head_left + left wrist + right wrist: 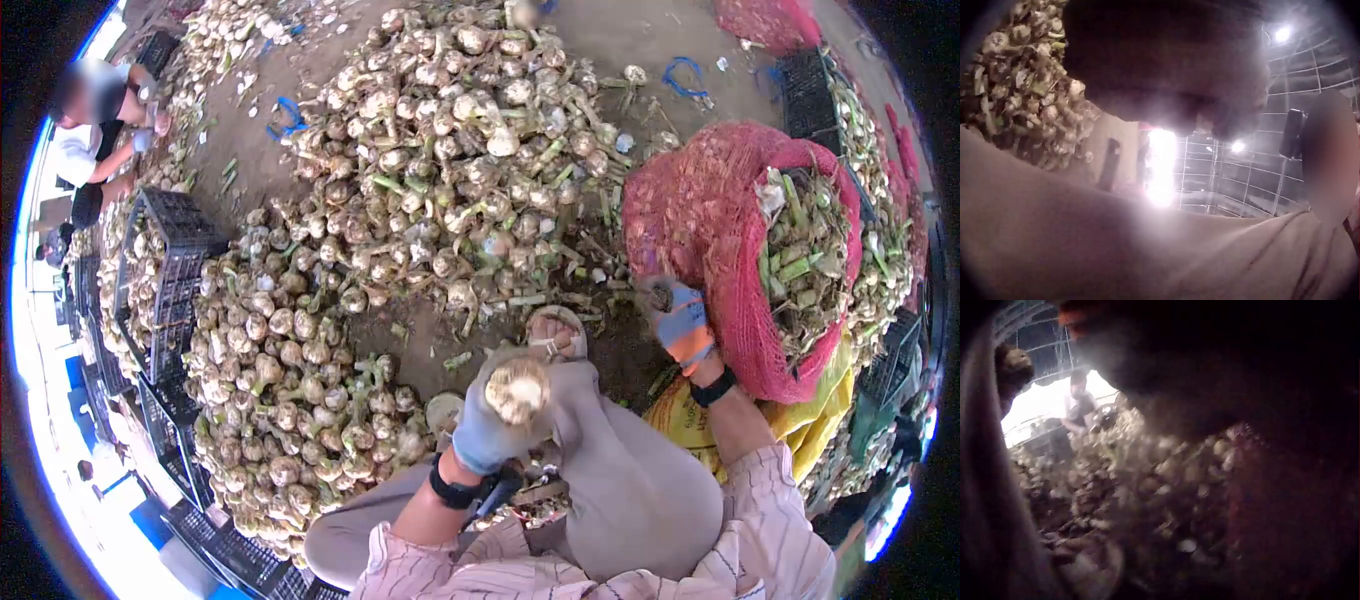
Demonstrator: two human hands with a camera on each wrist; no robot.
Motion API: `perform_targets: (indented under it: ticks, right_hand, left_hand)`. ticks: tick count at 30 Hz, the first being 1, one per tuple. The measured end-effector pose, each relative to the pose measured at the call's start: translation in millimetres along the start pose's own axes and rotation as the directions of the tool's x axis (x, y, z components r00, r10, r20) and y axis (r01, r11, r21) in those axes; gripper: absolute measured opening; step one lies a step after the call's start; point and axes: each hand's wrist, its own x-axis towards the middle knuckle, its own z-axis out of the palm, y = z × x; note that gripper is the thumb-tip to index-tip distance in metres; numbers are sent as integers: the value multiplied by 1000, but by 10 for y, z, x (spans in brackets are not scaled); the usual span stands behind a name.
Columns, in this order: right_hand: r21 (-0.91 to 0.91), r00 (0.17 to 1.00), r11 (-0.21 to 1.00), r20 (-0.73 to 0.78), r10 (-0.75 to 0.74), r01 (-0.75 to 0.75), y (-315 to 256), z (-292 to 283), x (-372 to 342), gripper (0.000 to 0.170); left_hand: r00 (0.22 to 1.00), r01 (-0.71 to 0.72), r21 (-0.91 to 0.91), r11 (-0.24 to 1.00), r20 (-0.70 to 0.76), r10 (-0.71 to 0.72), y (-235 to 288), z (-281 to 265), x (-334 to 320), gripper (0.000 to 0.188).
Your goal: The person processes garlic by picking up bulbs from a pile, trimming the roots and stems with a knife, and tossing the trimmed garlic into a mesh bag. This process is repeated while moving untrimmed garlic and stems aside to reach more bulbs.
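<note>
In the head view my left hand [482, 425], in a blue-grey glove, grips a garlic bulb [518, 390] above my lap. The bulb's pale, rough face is turned up to the camera. My right hand [682, 322], in a grey, blue and orange glove, is beside the red mesh sack [690, 190], its fingers pointing toward the heap. I cannot tell whether those fingers hold anything. Cut stems and leaves [805, 260] fill the sack's mouth. Both wrist views show the hands only as dark shapes close to the lens.
A large heap of garlic [440, 130] spreads ahead, with trimmed-looking bulbs [285, 340] piled at the left. Black plastic crates [175, 270] line the left side. A yellow sack [820, 400] lies under the red one. Another person [95, 125] sits at the far left.
</note>
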Motion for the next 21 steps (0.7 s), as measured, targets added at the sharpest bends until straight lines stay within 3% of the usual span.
perform_targets:
  ticks: [1,2,3,5,6,8,9,10,11,12,13,14,15,16,18,19,20,21]
  right_hand:
    - [-89,997,995,68,48,-42,-246,267,-132,27]
    - [-183,988,981,130,86,-61,-450,493,-170,29]
    - [-269,936,950,265,232,-160,-544,637,-128,38]
    - [-40,846,927,396,358,-374,-357,777,-105,38]
    - [-9,851,934,408,329,-357,-308,817,-104,39]
    - [42,863,952,436,255,-303,-297,861,-32,41]
    - [-48,885,987,437,160,-155,-298,861,-22,42]
    - [-134,892,991,448,63,-2,-292,857,-28,43]
    - [-214,884,965,466,-35,151,-277,849,-23,43]
    - [-348,812,812,533,-239,468,-237,835,31,44]
    - [-365,857,861,496,-142,354,-271,769,10,42]
    - [-379,889,896,456,-39,233,-481,763,-34,40]
    - [-390,908,915,414,70,107,-609,731,-44,38]
    - [-660,930,751,287,230,18,-642,657,7,33]
    - [-766,904,616,378,199,185,-624,613,66,33]
    - [-800,886,537,422,191,266,-612,595,69,33]
    - [-845,853,295,501,145,446,-697,632,35,38]
    - [-832,832,293,530,168,471,-690,686,51,39]
  left_hand:
    - [996,77,-91,993,-29,-80,41,24,-6,60]
    - [999,49,-127,991,-3,-50,-3,57,33,68]
    - [995,-102,119,988,0,102,-27,56,127,71]
    - [932,-343,563,752,103,347,-79,48,290,77]
    - [935,-298,745,597,100,341,-79,21,304,88]
    - [1000,2,774,634,6,-11,130,34,285,90]
    - [981,157,774,614,-48,-190,225,39,279,91]
    - [977,147,707,692,6,-213,174,-22,278,93]
    - [996,-2,628,778,73,-57,16,-60,278,89]
    - [986,-158,535,830,125,107,-154,-104,290,86]
    - [949,-314,429,847,159,271,-302,-145,272,83]
    - [850,-506,605,615,229,474,-218,-134,323,59]
    - [837,-531,651,542,304,454,-150,-140,291,49]
    - [821,-558,687,466,375,430,-87,-156,257,40]
    - [788,-607,731,311,503,356,-12,-123,233,18]
    - [764,-638,706,308,530,367,-43,-117,232,19]
    - [741,-666,680,305,556,376,-109,-124,229,19]
    - [718,-692,655,303,581,384,-176,-140,215,19]
